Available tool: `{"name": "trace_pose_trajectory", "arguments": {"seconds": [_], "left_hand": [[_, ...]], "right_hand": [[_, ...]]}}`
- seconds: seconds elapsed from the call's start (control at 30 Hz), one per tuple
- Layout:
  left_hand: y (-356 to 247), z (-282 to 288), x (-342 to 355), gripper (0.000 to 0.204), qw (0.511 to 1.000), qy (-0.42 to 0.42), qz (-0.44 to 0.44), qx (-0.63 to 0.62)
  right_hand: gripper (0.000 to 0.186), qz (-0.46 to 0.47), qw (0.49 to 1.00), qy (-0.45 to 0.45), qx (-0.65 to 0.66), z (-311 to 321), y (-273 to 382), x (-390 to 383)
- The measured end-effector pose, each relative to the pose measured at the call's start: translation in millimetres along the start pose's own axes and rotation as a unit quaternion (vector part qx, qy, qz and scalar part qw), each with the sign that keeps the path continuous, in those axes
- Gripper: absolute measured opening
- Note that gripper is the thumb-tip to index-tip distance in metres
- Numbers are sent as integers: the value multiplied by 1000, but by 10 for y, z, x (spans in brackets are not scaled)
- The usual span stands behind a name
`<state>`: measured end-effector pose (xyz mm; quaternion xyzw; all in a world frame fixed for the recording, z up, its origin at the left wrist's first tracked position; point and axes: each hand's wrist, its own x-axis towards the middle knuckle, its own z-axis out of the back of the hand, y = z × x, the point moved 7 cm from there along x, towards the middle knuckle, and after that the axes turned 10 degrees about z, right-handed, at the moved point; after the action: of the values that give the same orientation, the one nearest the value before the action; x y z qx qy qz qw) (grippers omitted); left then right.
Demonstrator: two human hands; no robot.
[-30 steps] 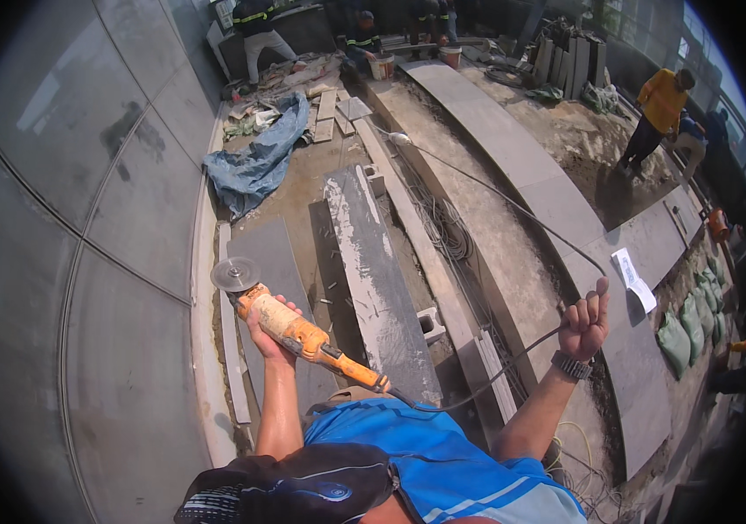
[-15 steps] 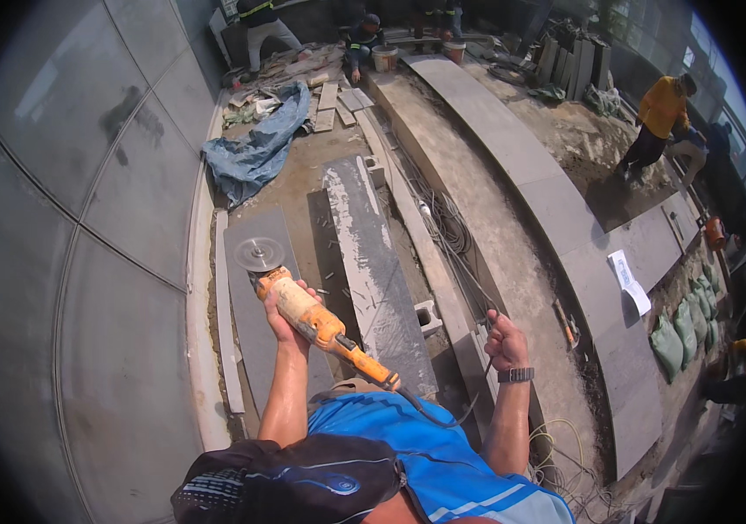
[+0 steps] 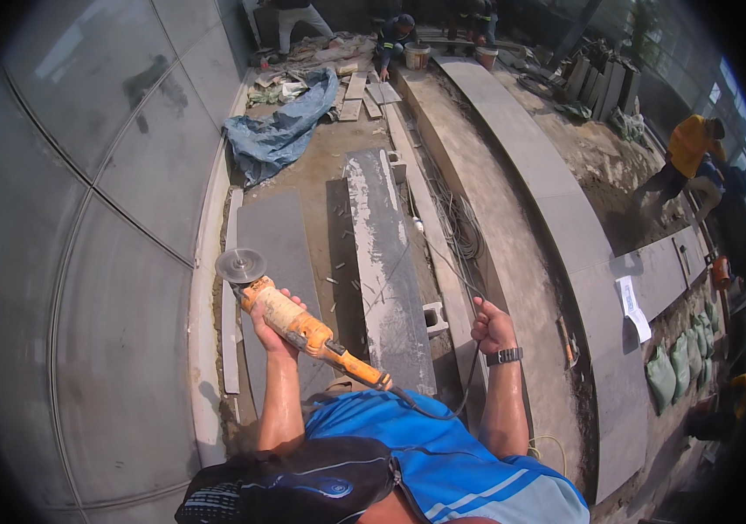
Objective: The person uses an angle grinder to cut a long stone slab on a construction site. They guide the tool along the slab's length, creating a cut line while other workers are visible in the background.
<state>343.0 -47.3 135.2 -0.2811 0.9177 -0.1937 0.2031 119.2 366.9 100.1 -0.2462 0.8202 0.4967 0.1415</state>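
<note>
The left hand (image 3: 270, 325) grips the body of an orange angle grinder (image 3: 299, 325), held out over a grey stone slab (image 3: 279, 262), its bare cutting disc (image 3: 241, 265) at the far end. The right hand (image 3: 491, 327) is closed around the black power cord (image 3: 469, 384). The grinder looks heavy and rigid; it is best held at its body and rear handle, well clear of the disc.

The person's left hand (image 3: 270, 325) is raised on a bent arm with its grip closed, while the right hand (image 3: 493, 327), wristwatch on the wrist, is held up in a loose fist.
</note>
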Motion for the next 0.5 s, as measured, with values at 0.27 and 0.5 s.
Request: {"name": "trace_pose_trajectory", "arguments": {"seconds": [0.27,0.5], "left_hand": [[-59,-28,-21,59,999,33,-8,-8],[-48,-53,9,57,1000,18,0,-10]], "right_hand": [[24,-8,999,-32,27,155,-11,117],[21,-23,997,-31,60,151,-43,214]]}}
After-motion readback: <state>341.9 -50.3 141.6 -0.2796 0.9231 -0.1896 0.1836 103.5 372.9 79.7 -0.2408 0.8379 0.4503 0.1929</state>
